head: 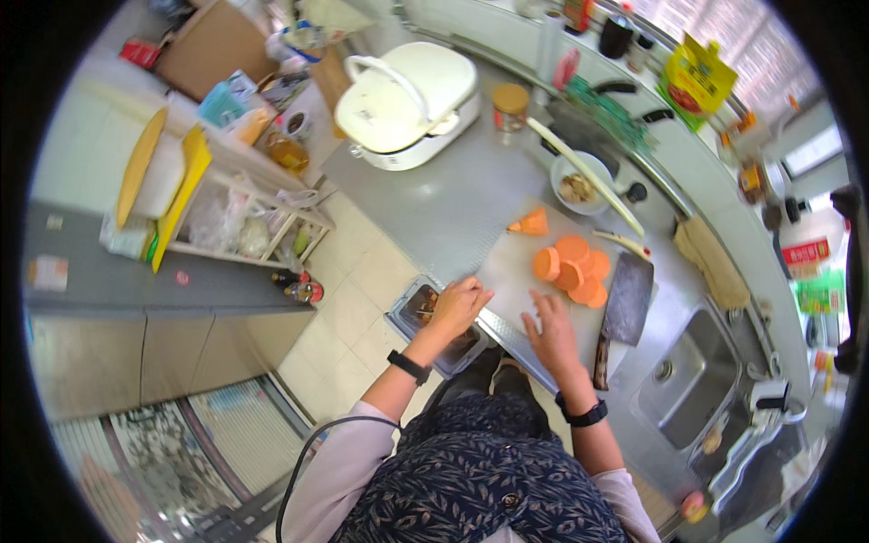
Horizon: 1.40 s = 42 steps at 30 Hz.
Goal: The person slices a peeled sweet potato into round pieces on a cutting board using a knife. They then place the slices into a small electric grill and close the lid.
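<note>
My left hand [460, 309] is over the counter's front edge, above an open plastic bin [407, 305] with scraps in it; its fingers are bent, and whether they pinch something small cannot be seen. My right hand [553, 332] hovers by the near edge of a pale cutting board [506, 271], fingers apart, holding nothing. Several thick orange root-vegetable slices [572, 250] lie piled on the board, with a pointed orange end piece [534, 222] behind them. To their right rests a cleaver [628, 298] with a wooden handle, flat on the board.
A sink [692, 377] is at the right. Behind the board stand a white bowl of chopped pieces [579, 184] with a long pale stalk [590, 180] across it, a lidded jar [510, 108] and a white rice cooker [407, 102]. A cloth [713, 261] lies near the wall.
</note>
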Each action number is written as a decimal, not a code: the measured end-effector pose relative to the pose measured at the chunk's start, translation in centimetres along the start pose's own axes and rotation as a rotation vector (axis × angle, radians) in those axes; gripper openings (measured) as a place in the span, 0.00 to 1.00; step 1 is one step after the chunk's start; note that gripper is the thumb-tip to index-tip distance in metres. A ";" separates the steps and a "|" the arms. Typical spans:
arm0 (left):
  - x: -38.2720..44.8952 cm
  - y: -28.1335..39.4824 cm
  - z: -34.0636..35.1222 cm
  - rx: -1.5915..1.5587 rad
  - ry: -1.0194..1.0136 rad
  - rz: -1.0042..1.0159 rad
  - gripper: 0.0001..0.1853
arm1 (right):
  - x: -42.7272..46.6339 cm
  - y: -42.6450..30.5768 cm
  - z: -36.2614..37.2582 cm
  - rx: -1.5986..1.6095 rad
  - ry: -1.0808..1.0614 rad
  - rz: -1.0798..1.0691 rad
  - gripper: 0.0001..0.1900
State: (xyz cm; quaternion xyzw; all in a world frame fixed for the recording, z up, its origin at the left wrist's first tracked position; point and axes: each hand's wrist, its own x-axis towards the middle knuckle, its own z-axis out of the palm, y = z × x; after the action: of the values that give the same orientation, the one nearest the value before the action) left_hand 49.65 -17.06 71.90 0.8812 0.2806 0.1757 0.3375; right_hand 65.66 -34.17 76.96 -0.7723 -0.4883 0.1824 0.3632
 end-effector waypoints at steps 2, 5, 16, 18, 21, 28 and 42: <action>-3.2 -0.3 -1.6 0.011 -0.082 -0.116 0.15 | 0.0 -1.7 2.3 0.081 -0.121 -0.006 0.23; -7.8 -0.6 -4.5 0.072 -0.013 -0.129 0.18 | -0.9 -4.6 5.6 0.138 -0.253 -0.054 0.23; -17.0 -11.4 -20.1 0.019 0.081 -0.160 0.16 | -1.6 -17.5 19.0 0.034 -0.536 -0.178 0.23; -18.9 -15.1 -24.2 0.004 0.088 -0.124 0.22 | -0.4 -21.9 24.0 0.009 -0.492 -0.181 0.23; -22.3 -20.6 -30.1 0.019 0.124 -0.226 0.26 | 1.2 -28.1 29.9 -0.056 -0.519 -0.229 0.23; -22.0 -28.0 -40.2 -0.052 0.132 -0.205 0.29 | 8.9 -34.9 34.2 -0.024 -0.513 -0.149 0.23; 0.5 -33.1 -46.5 -0.013 -0.064 -0.054 0.34 | 30.5 -24.1 26.6 0.122 0.249 0.131 0.19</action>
State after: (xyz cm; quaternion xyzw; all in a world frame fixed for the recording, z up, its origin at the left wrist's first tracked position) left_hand 14.32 26.66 82.06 0.8762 0.2922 0.1402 0.3567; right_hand 47.63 9.29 79.21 -0.7957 -0.3760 0.1380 0.4543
